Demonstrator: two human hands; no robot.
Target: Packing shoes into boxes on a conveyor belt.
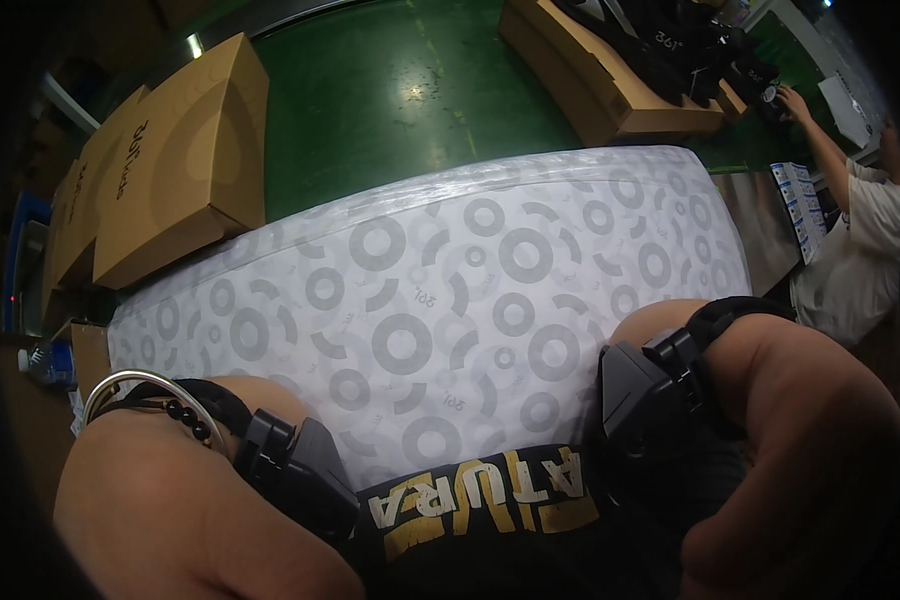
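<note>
A broad white wrapped slab [450, 290] with grey rings and arcs printed on it spans the space right in front of me. Shiny clear wrap or tape runs along its far edge. At its near left side is my left hand [280, 396], mostly hidden behind its own wrist. My right hand [653, 318] is at the near right side, its fingers out of sight too. Whether either hand grips the slab cannot be seen. A dark grey device [305, 465] is strapped to my left wrist, and a similar device [645, 400] to the right one.
Large brown cartons [195, 160] stand at the far left. An open carton [610, 90] holding black items is at the far right, where another person's hand [795, 105] touches a black item. A bottle [45, 362] stands at the left. Green floor [390, 90] lies beyond the slab.
</note>
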